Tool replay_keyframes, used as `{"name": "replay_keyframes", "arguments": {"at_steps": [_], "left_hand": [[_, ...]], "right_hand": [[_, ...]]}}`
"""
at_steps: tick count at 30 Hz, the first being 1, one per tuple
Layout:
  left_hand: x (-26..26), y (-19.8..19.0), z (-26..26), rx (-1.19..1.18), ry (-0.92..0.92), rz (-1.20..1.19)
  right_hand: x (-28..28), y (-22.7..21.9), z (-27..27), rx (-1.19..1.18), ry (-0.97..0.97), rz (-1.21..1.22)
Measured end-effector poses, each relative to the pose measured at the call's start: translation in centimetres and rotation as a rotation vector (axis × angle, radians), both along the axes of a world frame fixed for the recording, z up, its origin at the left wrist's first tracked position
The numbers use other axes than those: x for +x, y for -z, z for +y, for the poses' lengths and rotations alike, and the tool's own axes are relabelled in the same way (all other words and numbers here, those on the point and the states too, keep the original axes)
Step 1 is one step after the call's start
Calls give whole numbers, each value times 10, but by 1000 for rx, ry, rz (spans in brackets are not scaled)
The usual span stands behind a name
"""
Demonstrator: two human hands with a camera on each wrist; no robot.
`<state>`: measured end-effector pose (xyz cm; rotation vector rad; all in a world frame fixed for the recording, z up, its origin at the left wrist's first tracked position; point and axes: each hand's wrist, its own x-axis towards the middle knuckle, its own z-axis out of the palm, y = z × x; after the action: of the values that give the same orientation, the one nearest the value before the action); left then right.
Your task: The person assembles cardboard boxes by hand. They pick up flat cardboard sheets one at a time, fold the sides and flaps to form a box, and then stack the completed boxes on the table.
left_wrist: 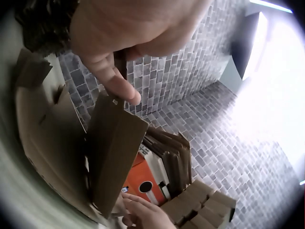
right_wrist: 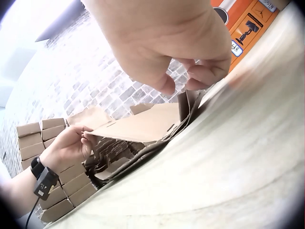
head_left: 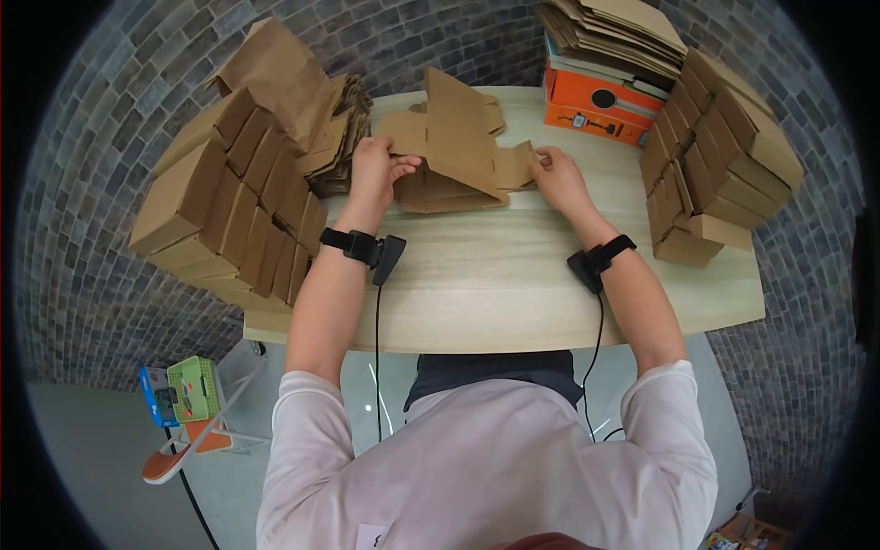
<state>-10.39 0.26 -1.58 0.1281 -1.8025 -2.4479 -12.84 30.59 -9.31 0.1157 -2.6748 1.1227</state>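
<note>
A partly folded brown cardboard sheet (head_left: 458,137) lies on the table, one long panel raised at a slant. The left hand (head_left: 374,172) pinches its left flap between thumb and fingers; in the left wrist view that hand (left_wrist: 138,38) is above the raised panel (left_wrist: 114,148). At the sheet's right end the right hand (head_left: 561,181) has its bent fingers at a small side flap (head_left: 515,167). From the right wrist view, the right hand's thumb and fingers (right_wrist: 205,76) are close above the upright flap (right_wrist: 187,105); whether they touch it is hard to tell.
Stacked cardboard boxes (head_left: 220,202) stand at the left, beside a paper bag (head_left: 275,82) and flat folded cardboard (head_left: 335,137). Behind at the right is an orange box (head_left: 596,96) with flat cardboard above it. More stacked boxes (head_left: 715,147) stand at the far right.
</note>
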Motion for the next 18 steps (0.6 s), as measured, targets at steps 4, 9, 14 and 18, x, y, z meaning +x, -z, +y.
{"name": "replay_keyframes", "arguments": {"at_steps": [4, 9, 14, 18], "left_hand": [[-7, 13, -5, 261, 6, -24], [42, 16, -11, 332, 4, -33], [132, 34, -26, 100, 48, -24], [183, 52, -33, -65, -38, -160]], "right_hand": [[-2, -4, -1, -114, -38, 0], [15, -8, 2, -276, -53, -168], [53, -26, 5, -141, -121, -150], [83, -48, -9, -21, -179, -376]]}}
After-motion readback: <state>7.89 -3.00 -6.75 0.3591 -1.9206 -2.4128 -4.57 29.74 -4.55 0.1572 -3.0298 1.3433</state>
